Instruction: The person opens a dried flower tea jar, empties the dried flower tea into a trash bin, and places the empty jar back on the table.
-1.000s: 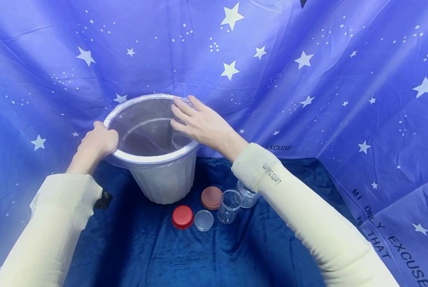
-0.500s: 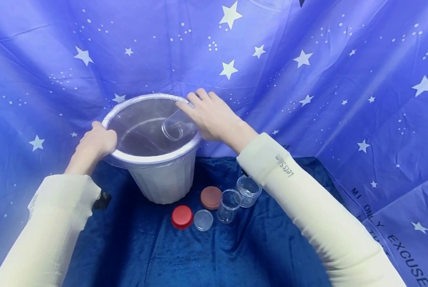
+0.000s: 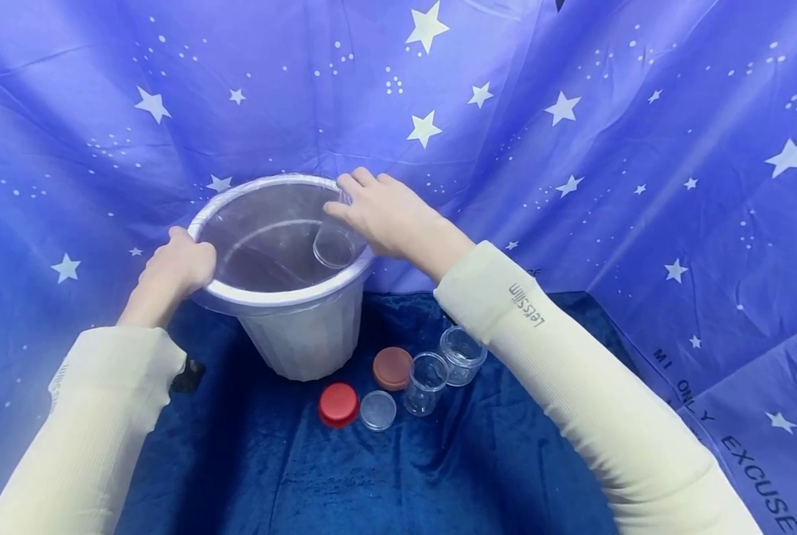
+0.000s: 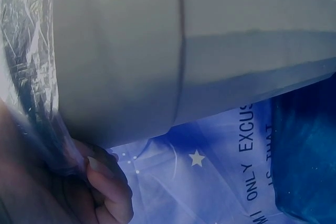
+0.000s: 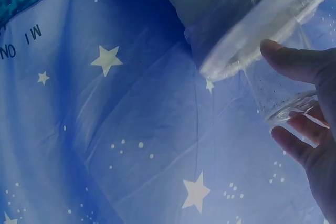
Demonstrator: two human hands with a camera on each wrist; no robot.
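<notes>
Since a second ago the right hand [image 3: 388, 215] has drawn back toward the far right rim of the bucket [image 3: 304, 338], and the clear jar [image 3: 334, 245] in its grip now hangs mouth down inside the rim, tilted only a little. Its fingers and thumb are curled round the jar's base; the right wrist view shows fingertips [image 5: 294, 61] against the clear wall. The left hand [image 3: 177, 266] has not shifted: its grip is clamped over the near left rim, fingers tucked under the lip on the thin plastic liner [image 4: 31, 77]. In front of the bucket, on the dark blue cloth [image 3: 385, 475], lie a red lid [image 3: 339, 404], a clear lid [image 3: 378, 410], a brown lid [image 3: 393, 368] and two open clear jars [image 3: 426, 383], close together.
</notes>
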